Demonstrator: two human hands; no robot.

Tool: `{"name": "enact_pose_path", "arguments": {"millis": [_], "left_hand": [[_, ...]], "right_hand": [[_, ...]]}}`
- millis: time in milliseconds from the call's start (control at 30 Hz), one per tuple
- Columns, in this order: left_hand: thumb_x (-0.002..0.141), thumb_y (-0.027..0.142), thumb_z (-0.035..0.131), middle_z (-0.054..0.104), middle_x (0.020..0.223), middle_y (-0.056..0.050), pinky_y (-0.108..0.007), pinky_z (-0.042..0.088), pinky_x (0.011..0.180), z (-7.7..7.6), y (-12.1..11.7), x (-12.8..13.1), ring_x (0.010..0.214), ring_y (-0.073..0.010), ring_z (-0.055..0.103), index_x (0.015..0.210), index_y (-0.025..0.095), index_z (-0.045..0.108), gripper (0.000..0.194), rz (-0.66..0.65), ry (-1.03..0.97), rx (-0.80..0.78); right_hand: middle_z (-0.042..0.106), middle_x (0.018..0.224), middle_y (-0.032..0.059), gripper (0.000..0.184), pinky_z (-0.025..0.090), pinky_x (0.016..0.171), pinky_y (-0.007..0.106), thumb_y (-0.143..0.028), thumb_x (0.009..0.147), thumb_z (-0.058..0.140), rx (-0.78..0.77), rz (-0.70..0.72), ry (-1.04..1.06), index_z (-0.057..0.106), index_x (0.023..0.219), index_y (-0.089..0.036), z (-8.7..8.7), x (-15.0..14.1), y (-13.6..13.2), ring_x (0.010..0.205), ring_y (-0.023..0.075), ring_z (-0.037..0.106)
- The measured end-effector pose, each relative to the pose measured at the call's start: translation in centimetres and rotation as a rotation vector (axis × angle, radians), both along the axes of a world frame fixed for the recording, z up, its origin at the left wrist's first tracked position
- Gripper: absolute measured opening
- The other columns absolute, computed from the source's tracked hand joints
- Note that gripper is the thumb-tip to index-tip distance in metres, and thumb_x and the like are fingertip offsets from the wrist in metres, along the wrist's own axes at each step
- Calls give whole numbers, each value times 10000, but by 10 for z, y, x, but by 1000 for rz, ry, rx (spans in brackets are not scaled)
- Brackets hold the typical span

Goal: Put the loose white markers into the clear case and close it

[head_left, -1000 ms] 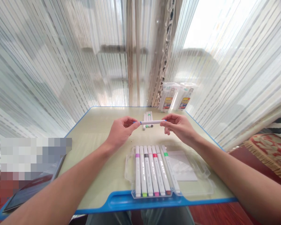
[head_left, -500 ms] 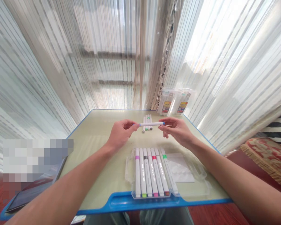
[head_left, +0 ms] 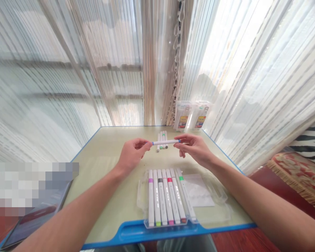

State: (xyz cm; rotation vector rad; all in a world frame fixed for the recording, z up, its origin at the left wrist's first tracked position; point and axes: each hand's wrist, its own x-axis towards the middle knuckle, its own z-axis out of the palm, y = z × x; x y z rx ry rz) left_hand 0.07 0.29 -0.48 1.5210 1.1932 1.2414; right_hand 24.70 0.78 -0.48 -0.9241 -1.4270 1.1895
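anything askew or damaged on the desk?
Nothing stands out. The marker is held level between left hand and right hand; the markers in the open clear case lie parallel, and the loose markers behind are neatly grouped.

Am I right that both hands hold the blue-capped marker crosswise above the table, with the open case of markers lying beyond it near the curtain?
Not quite. The head view shows the left hand and right hand holding the marker crosswise, but the open case lies nearer the person, at the table's blue front edge.
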Motion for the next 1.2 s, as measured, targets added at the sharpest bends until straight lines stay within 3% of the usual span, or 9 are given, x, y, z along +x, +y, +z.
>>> {"name": "enact_pose_path", "arguments": {"millis": [133, 400, 933, 1200], "left_hand": [[707, 458, 795, 647, 683, -6, -237, 340, 478, 0, 0, 0, 492, -80, 440, 892, 144, 719, 373, 1, -35, 5], [736, 407, 792, 659, 763, -25, -242, 363, 491, 1, -2, 0, 517, -81, 463, 969, 145, 709, 361, 4, 20, 16], [741, 427, 778, 696, 773, -47, -254, 385, 499, 0, 0, -1, 527, -95, 499, 925, 150, 740, 334, 4, 72, 50], [768, 413, 749, 683, 735, -34, -251, 387, 494, 1, -1, -1, 521, -97, 475, 941, 158, 751, 308, 6, 96, 50]], "right_hand": [[664, 636, -8, 382, 465, 421, 265, -378, 662, 878, -21, -2, -5, 733, 938, -158, -1, 0, 1, 452, 131, 610], [668, 638, 1, 378, 470, 435, 269, -363, 679, 877, -27, 5, -28, 740, 967, -159, -5, 4, 3, 458, 130, 605], [678, 679, 7, 330, 472, 430, 259, -325, 681, 877, -48, 2, -6, 751, 940, -164, -6, 5, 5, 463, 118, 602], [734, 778, 66, 356, 488, 439, 253, -395, 687, 874, -91, -13, -16, 753, 916, -152, -7, 6, 5, 473, 116, 614]]}}
